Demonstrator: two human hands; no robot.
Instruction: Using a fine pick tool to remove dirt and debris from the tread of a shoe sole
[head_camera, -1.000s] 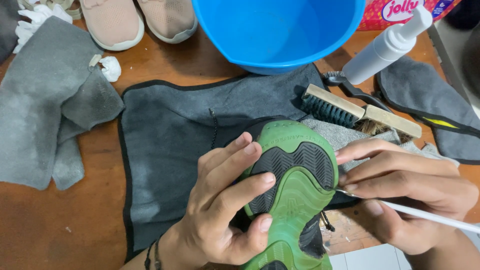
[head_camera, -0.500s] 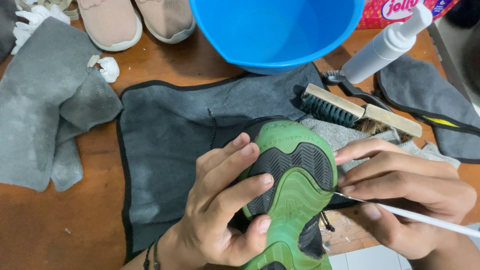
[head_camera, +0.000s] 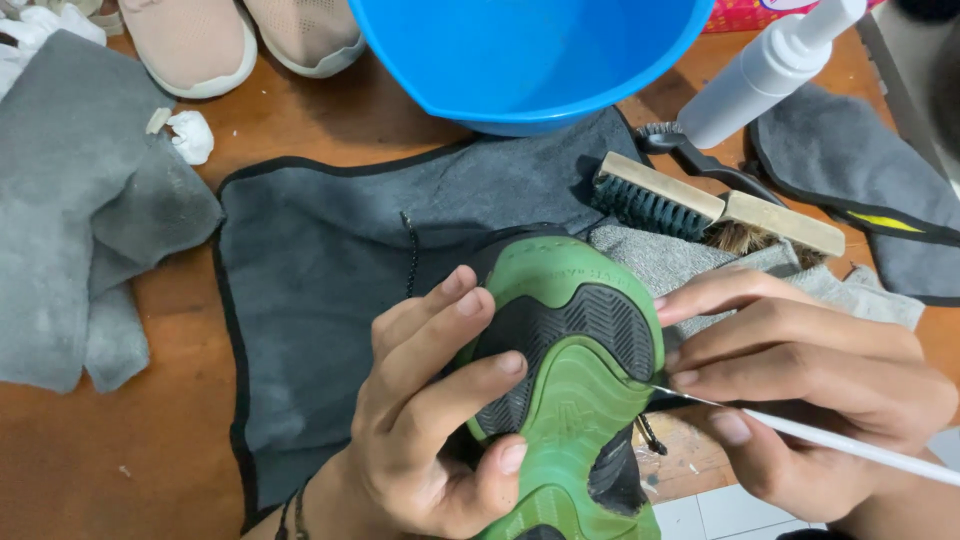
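A shoe with a green and black sole (head_camera: 570, 370) is turned sole up over a dark grey cloth mat (head_camera: 330, 260). My left hand (head_camera: 425, 420) grips the shoe from its left side, fingers lying across the sole. My right hand (head_camera: 800, 390) holds a thin white pick (head_camera: 830, 440) whose metal tip touches the right edge of the sole, where green meets black. The fingers of that hand rest against the shoe's side.
A blue plastic basin (head_camera: 530, 55) stands at the top. Two wooden brushes (head_camera: 720, 205) and a white pump bottle (head_camera: 770, 65) lie at the upper right. Grey towels (head_camera: 80, 220) sit at the left, a pair of pink shoes (head_camera: 240, 35) at the top left.
Both hands and the shoe stay nearly in place. The pick's tip has shifted slightly along the sole's right edge.
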